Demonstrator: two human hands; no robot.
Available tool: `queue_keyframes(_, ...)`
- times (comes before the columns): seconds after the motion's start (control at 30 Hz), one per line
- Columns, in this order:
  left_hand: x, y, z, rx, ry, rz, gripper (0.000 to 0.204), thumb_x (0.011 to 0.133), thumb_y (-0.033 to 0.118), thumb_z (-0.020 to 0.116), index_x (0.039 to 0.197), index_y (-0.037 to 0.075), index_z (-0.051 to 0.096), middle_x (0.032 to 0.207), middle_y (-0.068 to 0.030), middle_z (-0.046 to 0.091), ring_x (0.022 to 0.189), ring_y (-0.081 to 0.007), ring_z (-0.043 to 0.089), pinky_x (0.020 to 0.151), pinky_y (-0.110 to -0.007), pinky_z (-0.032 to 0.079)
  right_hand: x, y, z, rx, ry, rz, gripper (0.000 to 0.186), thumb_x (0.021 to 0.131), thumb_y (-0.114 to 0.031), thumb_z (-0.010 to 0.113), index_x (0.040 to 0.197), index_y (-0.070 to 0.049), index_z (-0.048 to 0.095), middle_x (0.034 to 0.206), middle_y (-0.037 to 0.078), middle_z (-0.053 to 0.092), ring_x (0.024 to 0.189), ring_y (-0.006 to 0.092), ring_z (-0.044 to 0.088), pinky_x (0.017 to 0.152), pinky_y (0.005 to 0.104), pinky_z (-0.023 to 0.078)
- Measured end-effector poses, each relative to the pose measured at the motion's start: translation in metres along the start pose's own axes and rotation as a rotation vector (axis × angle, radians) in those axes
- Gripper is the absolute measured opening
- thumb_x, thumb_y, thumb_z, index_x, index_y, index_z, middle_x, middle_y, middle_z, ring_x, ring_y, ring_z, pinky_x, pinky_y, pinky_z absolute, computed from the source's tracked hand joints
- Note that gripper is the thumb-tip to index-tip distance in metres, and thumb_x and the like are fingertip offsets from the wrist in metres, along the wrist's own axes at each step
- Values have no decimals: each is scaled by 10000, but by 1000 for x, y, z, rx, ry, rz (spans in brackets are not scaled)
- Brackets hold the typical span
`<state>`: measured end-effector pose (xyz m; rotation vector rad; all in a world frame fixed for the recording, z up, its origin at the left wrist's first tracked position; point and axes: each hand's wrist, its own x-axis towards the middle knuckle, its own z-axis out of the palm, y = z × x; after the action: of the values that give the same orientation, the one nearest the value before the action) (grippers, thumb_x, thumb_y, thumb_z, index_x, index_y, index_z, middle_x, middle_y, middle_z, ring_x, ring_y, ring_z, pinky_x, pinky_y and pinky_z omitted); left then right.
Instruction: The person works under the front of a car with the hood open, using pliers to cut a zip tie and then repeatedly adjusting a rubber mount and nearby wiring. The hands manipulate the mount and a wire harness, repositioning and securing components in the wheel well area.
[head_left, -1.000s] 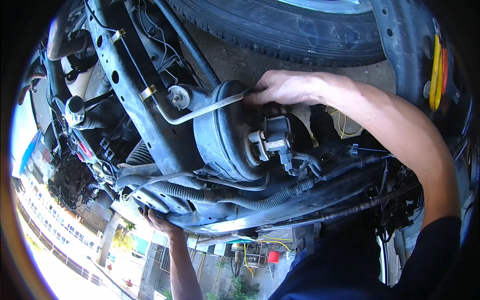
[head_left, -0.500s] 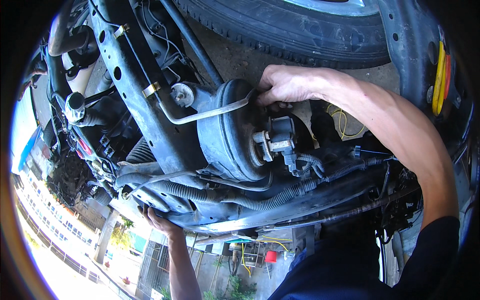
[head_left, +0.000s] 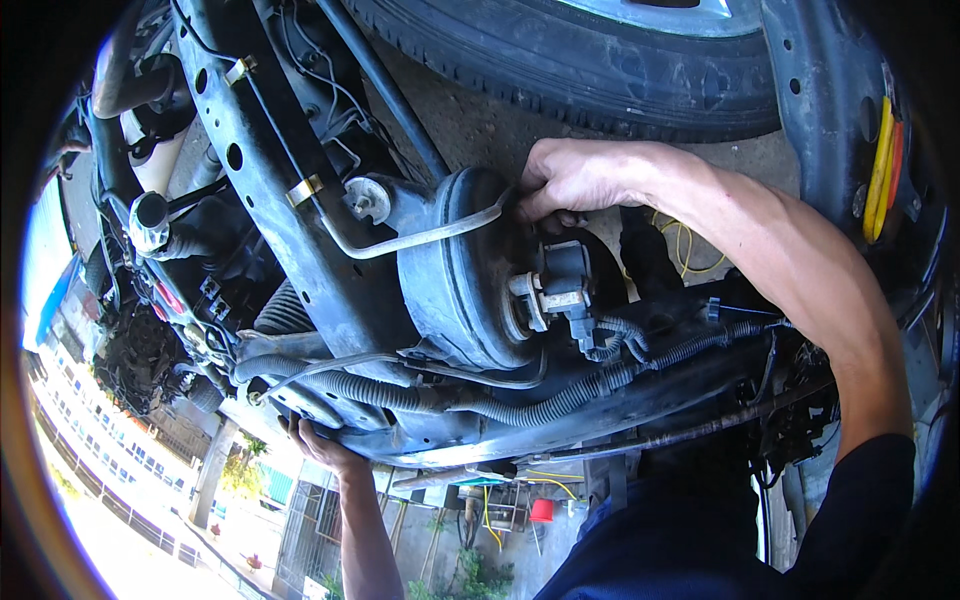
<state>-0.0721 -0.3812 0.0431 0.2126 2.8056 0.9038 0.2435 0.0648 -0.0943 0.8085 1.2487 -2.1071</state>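
A black round canister sits against the dark metal frame rail. Bent across its top is a thin metal pipe, whose far end reaches the canister's right side. There my right hand is closed, its fingers pinched beside the pipe end; what lies between them is hidden. Below the hand, a grey connector block is fixed to the canister's face. My left hand grips the lower edge of the metal frame at lower left, some fingertips out of sight behind it.
A ribbed conduit runs along the lower frame. Beyond my right hand lies a large tyre. Yellow-handled pliers hang at the far right. A yellow cable lies on the ground, and a red bucket stands below.
The view has shifted very slightly. My right hand stays at the pipe end with a small change in wrist angle; my left hand keeps its place on the frame edge.
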Motion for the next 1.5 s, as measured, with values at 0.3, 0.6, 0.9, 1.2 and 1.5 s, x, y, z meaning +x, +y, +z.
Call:
queue_keyframes(0.3,-2,6,5,-23,26,-54,559,1021,363,461,1382,-42,592,1582,-230,428,1456,-359,408,1216,-529,302,3,1,0,78,-41,95,273,1018,-247,711,934,7,766,685,19,651,596,113,586,542,283,438)
queue_keyframes(0.6,-1,-4,-1,75,-23,31,574,1037,380,418,1362,-49,617,1587,-245,432,1507,-374,360,1241,-529,254,-1,4,3,28,-13,138,378,999,-410,753,985,-33,780,680,-32,602,596,80,545,523,253,388)
queue_keyframes(0.9,-1,-9,-4,146,-33,127,498,1071,373,425,1329,-16,600,1527,-260,475,1459,-416,418,1207,-564,313,6,22,12,312,-66,-27,335,991,-291,768,1139,9,773,784,2,675,701,85,582,645,272,445)
queue_keyframes(1.2,-2,-13,-4,250,-30,244,471,1097,379,404,1262,-15,603,1391,-252,569,1384,-440,481,1174,-593,343,-1,18,4,259,-3,105,350,955,-352,808,989,-5,779,796,12,679,739,111,600,654,303,448)
queue_keyframes(1.5,-8,9,6,105,12,97,547,1057,386,427,1293,-64,631,1405,-242,564,1366,-394,474,1182,-556,308,5,21,4,331,-64,30,241,950,-252,813,915,-17,770,751,8,683,644,89,575,562,264,416)
